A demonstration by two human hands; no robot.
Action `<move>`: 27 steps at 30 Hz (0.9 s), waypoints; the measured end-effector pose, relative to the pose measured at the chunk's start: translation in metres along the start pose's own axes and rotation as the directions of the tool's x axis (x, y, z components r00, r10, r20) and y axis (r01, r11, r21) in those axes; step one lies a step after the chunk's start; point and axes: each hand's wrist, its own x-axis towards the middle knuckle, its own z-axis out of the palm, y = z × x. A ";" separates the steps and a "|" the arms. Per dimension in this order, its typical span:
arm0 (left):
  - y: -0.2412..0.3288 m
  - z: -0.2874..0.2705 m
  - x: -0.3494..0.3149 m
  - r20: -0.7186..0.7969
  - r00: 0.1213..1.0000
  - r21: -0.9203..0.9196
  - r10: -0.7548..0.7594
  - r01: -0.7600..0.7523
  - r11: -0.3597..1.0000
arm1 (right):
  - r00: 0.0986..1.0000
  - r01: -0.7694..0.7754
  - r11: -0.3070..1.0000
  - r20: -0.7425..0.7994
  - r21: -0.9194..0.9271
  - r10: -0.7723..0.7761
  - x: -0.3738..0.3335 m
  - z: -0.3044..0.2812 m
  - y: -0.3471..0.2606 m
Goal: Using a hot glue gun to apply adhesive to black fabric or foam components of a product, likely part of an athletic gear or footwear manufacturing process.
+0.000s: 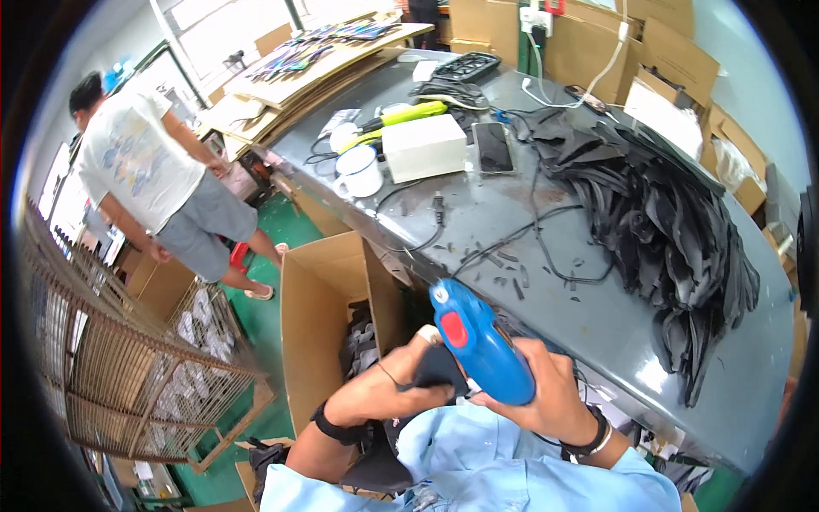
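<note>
In front of my light blue shirt, my right hand (550,392) is wrapped round a blue handheld power tool (495,354) with a red button and a pale tip; its exact kind is not clear. My left hand (384,388) pinches a dark strip of material (437,367) close beside the tool's body. An open cardboard box (311,320) with dark pieces inside stands left of my left hand. Small black scraps (516,286) lie on the grey table (589,311) beyond the tool. A large heap of black strips (657,200) covers the table's right side.
A white box (425,149), a phone (493,148), an enamel mug (358,171) and black cables (439,213) are on the table. Cardboard (580,51) leans behind it. A wire cage (128,367) stands at left, and a person (149,171) walks beyond it.
</note>
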 end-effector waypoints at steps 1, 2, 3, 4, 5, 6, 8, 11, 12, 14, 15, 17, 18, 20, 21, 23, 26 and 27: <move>0.009 0.012 0.005 0.044 0.999 -0.116 0.007 -0.002 0.993 | 0.999 -0.041 0.992 -0.025 0.117 0.044 0.007 -0.001 -0.001; 0.005 0.018 0.007 0.076 0.997 -0.158 -0.004 0.016 0.987 | 0.993 -0.115 0.973 0.047 0.198 0.108 0.012 -0.005 -0.003; 0.002 0.022 0.010 0.116 0.993 -0.196 -0.011 0.033 0.980 | 0.992 -0.128 0.975 0.026 0.179 0.125 0.016 -0.008 -0.002; 0.008 0.030 0.012 0.022 0.987 -0.256 -0.160 0.161 0.953 | 0.987 -0.161 0.963 0.043 0.214 0.156 0.018 -0.013 -0.001; -0.011 0.038 0.016 0.012 0.997 -0.488 -0.076 0.072 0.870 | 0.981 -0.194 0.949 0.059 0.247 0.185 0.018 -0.018 0.000; -0.036 0.035 0.017 0.096 0.995 -0.665 0.033 0.040 0.746 | 0.969 -0.247 0.936 0.064 0.250 0.239 0.017 -0.022 0.003; -0.046 0.044 0.011 0.056 0.987 -0.801 -0.148 0.133 0.583 | 0.955 -0.287 0.924 -0.005 0.252 0.298 0.021 -0.029 0.005; -0.068 0.073 0.018 -0.394 0.891 -0.213 0.226 -0.328 0.920 | 0.965 -0.159 0.969 -0.175 0.189 0.193 0.027 -0.023 0.009; -0.055 0.079 0.027 -0.436 0.849 -0.288 0.297 -0.445 0.848 | 0.926 -0.310 0.914 -0.134 0.262 0.353 0.027 -0.018 0.004; -0.035 0.091 0.043 -0.581 0.788 -0.527 0.201 -0.553 0.645 | 0.950 -0.139 0.990 -0.283 -0.011 0.130 0.020 -0.006 0.012; -0.033 0.092 0.045 -0.640 0.768 -0.660 0.024 -0.565 0.494 | 0.955 -0.127 0.992 -0.271 -0.003 0.122 0.017 -0.002 0.012; -0.031 0.077 0.042 -0.726 0.686 -0.606 -0.041 -0.611 0.509 | 0.966 -0.081 0.989 -0.253 -0.122 0.048 0.013 0.004 0.012; -0.028 0.070 0.039 -0.782 0.622 -0.537 -0.029 -0.650 0.537 | 0.969 -0.089 0.983 -0.241 -0.158 0.049 0.008 0.003 0.010; -0.024 0.059 0.040 -0.884 0.467 -0.391 0.016 -0.758 0.522 | 0.977 -0.088 0.974 -0.211 -0.207 0.043 -0.001 0.004 0.011; -0.025 0.057 0.038 -0.893 0.450 -0.373 0.019 -0.764 0.527 | 0.981 -0.107 0.960 -0.185 -0.260 0.059 -0.008 0.007 0.011; -0.029 0.050 0.035 -0.935 0.334 -0.234 0.121 -0.835 0.497 | 0.987 -0.055 0.960 -0.159 -0.274 0.011 -0.015 0.017 0.013; -0.026 0.049 0.034 -0.943 0.287 -0.174 0.168 -0.856 0.487 | 0.992 -0.057 0.968 -0.125 -0.243 0.027 -0.021 0.021 0.011; -0.026 0.049 0.034 -0.946 0.266 -0.141 0.184 -0.850 0.507 | 0.992 -0.055 0.969 -0.123 -0.242 0.025 -0.021 0.020 0.010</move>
